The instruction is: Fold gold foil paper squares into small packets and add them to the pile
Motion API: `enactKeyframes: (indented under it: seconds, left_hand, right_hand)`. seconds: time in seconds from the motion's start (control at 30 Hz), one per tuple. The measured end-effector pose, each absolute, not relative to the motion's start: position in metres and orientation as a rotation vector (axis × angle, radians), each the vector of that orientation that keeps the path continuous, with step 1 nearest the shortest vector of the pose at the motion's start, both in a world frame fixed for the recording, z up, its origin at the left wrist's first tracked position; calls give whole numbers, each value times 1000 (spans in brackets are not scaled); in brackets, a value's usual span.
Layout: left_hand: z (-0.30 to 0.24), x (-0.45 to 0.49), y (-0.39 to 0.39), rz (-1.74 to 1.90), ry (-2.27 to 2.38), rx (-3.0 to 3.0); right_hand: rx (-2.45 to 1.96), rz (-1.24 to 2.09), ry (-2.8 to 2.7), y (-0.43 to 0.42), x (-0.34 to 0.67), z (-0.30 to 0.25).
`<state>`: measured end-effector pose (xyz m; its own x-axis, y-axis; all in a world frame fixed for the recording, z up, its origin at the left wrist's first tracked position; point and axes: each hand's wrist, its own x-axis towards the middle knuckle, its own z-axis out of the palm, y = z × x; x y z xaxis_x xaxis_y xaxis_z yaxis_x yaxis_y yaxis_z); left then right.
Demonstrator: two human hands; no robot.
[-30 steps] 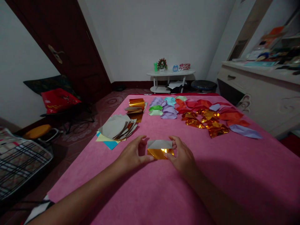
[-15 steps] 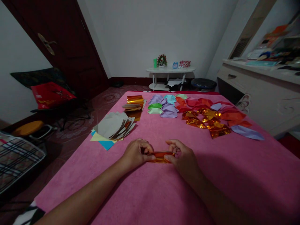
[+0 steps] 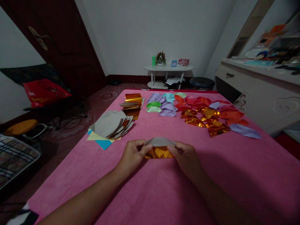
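A folded sheet of gold foil paper, grey on its back, is held just above the pink table near the middle. My left hand pinches its left end and my right hand pinches its right end. The grey upper flap bows upward between my fingers while the shiny gold side faces me below it.
A fan of grey and gold sheets on yellow and blue paper lies to the left. Farther back are gold rolls, folded purple, green and blue pieces, and red and gold folded pieces. A cabinet stands to the right.
The paper lay flat under my fingertips, then was squeezed into a thin strip between both hands; now its grey flap is opened upward. The view has shifted slightly.
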<state>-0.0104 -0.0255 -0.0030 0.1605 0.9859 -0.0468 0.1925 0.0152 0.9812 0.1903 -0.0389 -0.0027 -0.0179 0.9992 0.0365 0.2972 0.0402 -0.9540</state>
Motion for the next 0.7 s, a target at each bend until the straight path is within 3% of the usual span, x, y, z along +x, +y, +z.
enactKeyframes:
  seconds: [0.3,0.47,0.7]
  left_hand:
    - [-8,-18,-13,1073,1360,1530]
    - [-2,-21,-15,1286,1458,2037]
    - [1,-3,-33,1033,916,2760]
  right_hand:
    - [-1488,850,-1645,-37,194,1]
    - [-1649,681,-1566,-39,188,-2]
    - [-1676,815,-1417,-46,184,1]
